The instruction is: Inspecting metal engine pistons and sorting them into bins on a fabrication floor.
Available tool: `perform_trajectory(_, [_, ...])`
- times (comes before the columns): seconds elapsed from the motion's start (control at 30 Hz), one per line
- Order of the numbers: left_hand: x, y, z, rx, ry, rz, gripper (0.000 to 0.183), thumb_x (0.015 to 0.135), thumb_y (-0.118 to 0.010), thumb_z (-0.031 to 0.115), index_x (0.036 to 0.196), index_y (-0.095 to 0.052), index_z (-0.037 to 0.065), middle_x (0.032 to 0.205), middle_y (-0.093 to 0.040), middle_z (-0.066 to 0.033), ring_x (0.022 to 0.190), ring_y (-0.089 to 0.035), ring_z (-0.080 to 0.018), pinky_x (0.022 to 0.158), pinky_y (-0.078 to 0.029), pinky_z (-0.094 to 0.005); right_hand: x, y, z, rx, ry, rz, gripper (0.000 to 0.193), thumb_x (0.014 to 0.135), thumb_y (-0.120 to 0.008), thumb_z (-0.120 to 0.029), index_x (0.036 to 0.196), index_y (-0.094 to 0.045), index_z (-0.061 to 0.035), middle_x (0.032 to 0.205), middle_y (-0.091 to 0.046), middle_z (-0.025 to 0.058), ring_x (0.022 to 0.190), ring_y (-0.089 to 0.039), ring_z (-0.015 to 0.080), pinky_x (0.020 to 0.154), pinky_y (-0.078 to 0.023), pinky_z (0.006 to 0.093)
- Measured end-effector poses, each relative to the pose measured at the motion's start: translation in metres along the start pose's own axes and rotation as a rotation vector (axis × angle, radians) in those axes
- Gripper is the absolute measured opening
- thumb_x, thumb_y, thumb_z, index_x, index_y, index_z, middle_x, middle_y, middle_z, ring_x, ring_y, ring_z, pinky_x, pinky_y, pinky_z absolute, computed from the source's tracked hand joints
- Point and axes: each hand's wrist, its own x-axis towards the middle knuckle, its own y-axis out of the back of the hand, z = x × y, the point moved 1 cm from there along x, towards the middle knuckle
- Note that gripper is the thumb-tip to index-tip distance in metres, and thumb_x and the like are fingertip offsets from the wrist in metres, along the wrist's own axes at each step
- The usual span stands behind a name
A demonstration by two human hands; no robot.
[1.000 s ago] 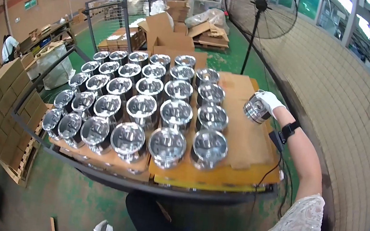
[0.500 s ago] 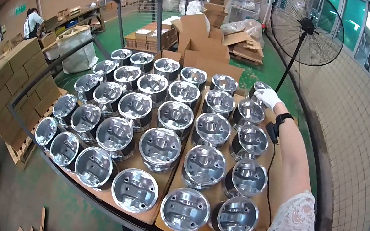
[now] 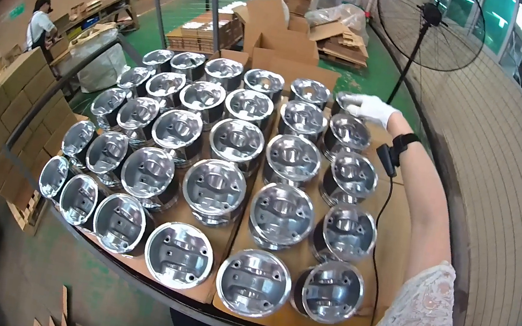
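Observation:
Rows of shiny metal pistons (image 3: pixel 214 191) stand on a cardboard-covered cart top (image 3: pixel 397 253), their hollow undersides facing up. My right hand (image 3: pixel 371 108), in a white glove, reaches to the far right corner. Its fingers stretch out flat across the top of the last piston (image 3: pixel 340 104) in the right-hand row, largely covering it. Just nearer to me than that hand stands another piston (image 3: pixel 349 131). A black band with a small dark device (image 3: pixel 387 160) sits on my right wrist, and a thin cable runs down from it. My left hand is out of view.
Behind the pistons are open cardboard boxes (image 3: pixel 286 47). A standing fan (image 3: pixel 429 13) rises at the far right beside a tiled wall (image 3: pixel 504 181). The cart's metal rail (image 3: pixel 55 106) and stacked cartons (image 3: pixel 8 97) are on the left. Another person (image 3: pixel 39 25) stands far left.
My right hand has gone from gripping at the far right piston's rim to lying with fingers stretched over it. The view has shifted, so the pistons appear slightly left and higher.

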Motion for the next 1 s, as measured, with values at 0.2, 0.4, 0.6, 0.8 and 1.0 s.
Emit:
perform_trajectory(0.2, [0.014,0.01,-0.057,0.417,-0.343,-0.053,0.045,0.096,-0.058,0.032,0.126,-0.059,-0.002,0.126,-0.061,-0.0214,0.117,-0.057,-0.032,0.101,-0.042,-0.0367,-0.093,0.017,-0.135,-0.286,-0.069,-0.375,0.045,0.08,-0.07,-0.041,0.107,-0.071,-0.0051,0.108,-0.071,0.0132,0.101,-0.067,0.0268,0.092,-0.05,0.0347])
perform_trajectory(0.4, [-0.022,0.001,0.002,0.2,-0.205,-0.027,0.046,0.098,-0.055,0.035,0.125,-0.06,-0.002,0.125,-0.061,-0.0216,0.118,-0.057,-0.0336,0.102,-0.043,-0.0373,-0.14,-0.044,-0.161,-0.405,0.035,-0.424,0.045,0.086,-0.056,-0.042,0.103,-0.07,-0.0022,0.098,-0.069,0.021,0.093,-0.066,0.0355,0.085,-0.05,0.0428])
perform_trajectory(0.6, [-0.032,0.005,-0.005,0.145,-0.181,-0.007,0.046,0.097,-0.056,0.035,0.124,-0.061,-0.002,0.124,-0.063,-0.02,0.117,-0.058,-0.0305,0.1,-0.044,-0.0355,-0.161,-0.067,-0.148,-0.297,0.079,-0.193,0.033,0.089,-0.06,-0.029,0.105,-0.069,-0.0014,0.1,-0.067,0.0222,0.095,-0.065,0.0379,0.086,-0.05,0.0426])
perform_trajectory(0.8, [-0.023,0.003,-0.023,0.088,-0.2,-0.02,0.045,0.096,-0.059,0.033,0.122,-0.062,-0.003,0.123,-0.064,-0.0197,0.115,-0.059,-0.0275,0.1,-0.044,-0.0343,-0.159,-0.075,-0.15,-0.288,0.103,-0.214,0.034,0.09,-0.059,-0.03,0.105,-0.069,-0.0012,0.101,-0.067,0.0222,0.095,-0.065,0.0374,0.086,-0.049,0.0424])
perform_trajectory(1.0, [-0.027,0.004,-0.026,0.102,-0.195,0.016,0.045,0.096,-0.059,0.032,0.122,-0.062,-0.005,0.123,-0.064,-0.019,0.114,-0.059,-0.0264,0.099,-0.044,-0.0337,-0.109,-0.026,-0.145,-0.359,-0.03,-0.001,0.032,0.088,-0.058,-0.031,0.091,-0.071,-0.0018,0.089,-0.068,0.0235,0.084,-0.066,0.0386,0.08,-0.052,0.0441])
